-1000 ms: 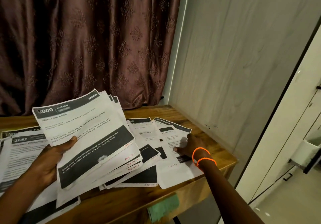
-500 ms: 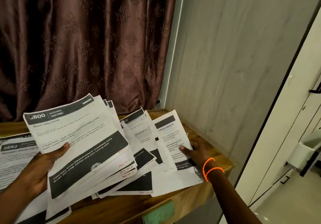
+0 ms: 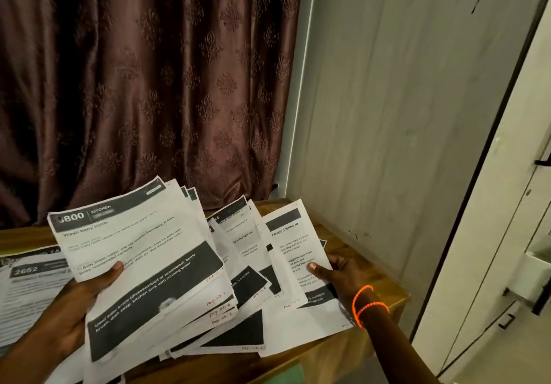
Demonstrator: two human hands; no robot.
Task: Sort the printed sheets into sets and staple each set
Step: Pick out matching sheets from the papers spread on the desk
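Right hand (image 3: 338,273) pinches lifted sheet (image 3: 293,243), long axis pointing away; left hand (image 3: 80,300) grips fanned stack (image 3: 143,252) just left of it, above counter (image 3: 375,282)

Brown damask curtain (image 3: 149,85), black-and-white sheets (image 3: 134,264), orange bracelets (image 3: 368,303)

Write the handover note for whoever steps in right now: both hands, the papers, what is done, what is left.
Left hand holds a fanned stack, top sheet headed "Wash baby bottle".
Right hand pinches one sheet, tilted up off the loose sheets on the wooden table.
More sheets lie at far left.
No stapler in view.
Done: sorting under way; no staples visible.
Left: finish the sets, then staple each.
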